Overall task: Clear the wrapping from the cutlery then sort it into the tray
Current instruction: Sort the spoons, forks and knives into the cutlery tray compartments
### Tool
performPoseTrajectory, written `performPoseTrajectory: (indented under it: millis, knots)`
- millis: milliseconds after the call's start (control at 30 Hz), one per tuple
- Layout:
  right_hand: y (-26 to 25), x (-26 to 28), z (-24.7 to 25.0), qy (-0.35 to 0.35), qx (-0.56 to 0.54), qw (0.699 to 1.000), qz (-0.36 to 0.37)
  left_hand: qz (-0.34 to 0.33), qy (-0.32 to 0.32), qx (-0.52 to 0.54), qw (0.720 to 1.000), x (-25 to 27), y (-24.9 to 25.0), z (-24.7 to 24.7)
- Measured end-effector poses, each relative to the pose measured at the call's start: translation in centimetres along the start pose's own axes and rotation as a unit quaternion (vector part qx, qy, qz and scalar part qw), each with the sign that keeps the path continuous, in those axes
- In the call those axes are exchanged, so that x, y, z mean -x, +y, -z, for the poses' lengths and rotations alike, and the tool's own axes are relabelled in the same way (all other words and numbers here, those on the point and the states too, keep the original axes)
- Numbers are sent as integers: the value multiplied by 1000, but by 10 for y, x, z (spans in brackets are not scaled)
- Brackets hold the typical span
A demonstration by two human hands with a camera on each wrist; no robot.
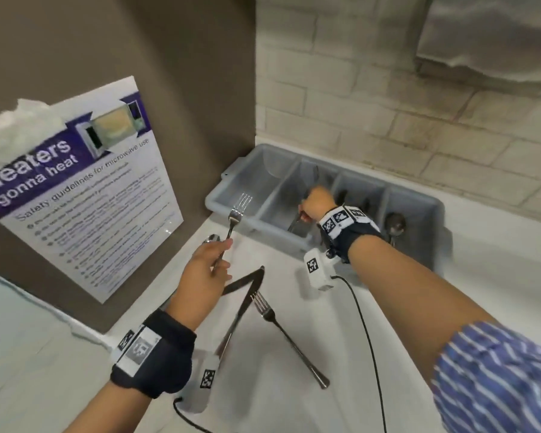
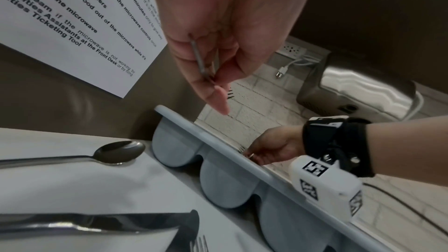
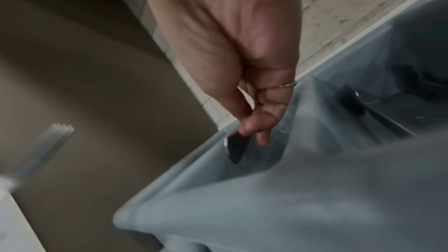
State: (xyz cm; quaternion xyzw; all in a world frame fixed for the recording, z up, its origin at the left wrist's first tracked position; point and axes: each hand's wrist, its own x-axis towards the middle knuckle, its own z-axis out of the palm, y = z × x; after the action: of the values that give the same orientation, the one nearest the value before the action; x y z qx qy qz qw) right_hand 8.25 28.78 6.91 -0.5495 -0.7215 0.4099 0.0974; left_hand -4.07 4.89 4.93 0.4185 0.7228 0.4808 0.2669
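My left hand (image 1: 225, 248) pinches the handle of a fork (image 1: 236, 214) and holds it tines-up over the counter, just before the grey four-compartment tray (image 1: 219, 207). My right hand (image 1: 305, 214) reaches into the second compartment, where its fingers grip a metal cutlery piece (image 3: 236, 147); I cannot tell which kind. A spoon (image 1: 394, 225) stands in the far-right compartment. On the white counter lie two crossed knives (image 1: 238, 317), another fork (image 1: 281, 326) and a spoon (image 2: 118, 152). The wrist view of my left hand (image 2: 211, 78) shows the thin handle between thumb and finger.
A microwave safety poster (image 1: 85, 189) hangs on the brown wall to the left, with crumpled white paper (image 1: 16, 126) above it. A steel appliance (image 1: 487, 35) is mounted on the tiled wall. The wrist-camera cable (image 1: 366, 339) trails over the counter.
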Motion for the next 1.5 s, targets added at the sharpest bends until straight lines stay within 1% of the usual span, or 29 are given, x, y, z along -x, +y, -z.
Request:
performPoseTrajectory:
  millis: [67,133,167,200,300,333,400,500,533,600,633,700,833,900,966,1000,1066,1133,1233,1333,1400,1500]
  knots:
    - [-6,-15,-10,11,26,1000,2,6,-7,12,1000,-8,-4,4]
    - [-9,-21,-18,18,78,997,-9,-7,-25,7,1000,-14,-4,7]
    - [-11,-21,-21,21,117,993,-16,-15,-36,7,999,-17,-4,7]
    - [-11,-20,-24,26,163,986,-8,-18,-47,11,999,-20,-3,6]
    - [-8,-15,-29,36,209,977,-3,-17,-75,11,997,-37,5,-3]
    - [-5,-14,-31,40,208,977,13,-21,-78,16,997,-45,8,-8]
    - [0,-9,-30,65,173,982,42,-29,-99,32,994,-65,17,-23]
    - [8,17,-19,119,108,983,91,-26,-140,33,989,-103,31,-52]
    - [12,29,-14,135,93,981,103,-24,-153,20,988,-116,34,-63]
    - [24,56,-6,167,64,977,116,-26,-170,-52,984,-138,41,-87]
    - [31,68,-3,184,53,975,114,-31,-177,-89,980,-146,44,-98]
    - [48,91,1,210,46,971,106,-20,-203,-125,971,-156,51,-115]
    - [80,133,-3,213,55,971,92,-7,-260,-245,934,-170,44,-135]
    - [90,148,-9,203,71,972,90,-6,-268,-285,920,-173,37,-137]
    - [99,157,-18,184,88,975,88,-11,-267,-290,919,-172,35,-135]
    - [101,161,-24,166,93,978,85,-17,-266,-278,923,-172,36,-133]
    - [104,165,-38,114,114,983,81,-32,-255,-222,940,-166,41,-124]
    - [104,169,-57,57,137,986,81,-56,-223,-161,960,-154,45,-107]
    - [103,172,-84,7,158,985,76,-85,-178,-113,974,-122,39,-74]
    - [105,171,-107,-26,207,975,74,-89,-141,-112,980,-79,22,-40]
    - [108,169,-118,-26,252,964,82,-72,-119,-125,982,-50,8,-22]
    - [110,167,-126,14,258,963,72,-37,-117,-146,982,-14,-12,-2]
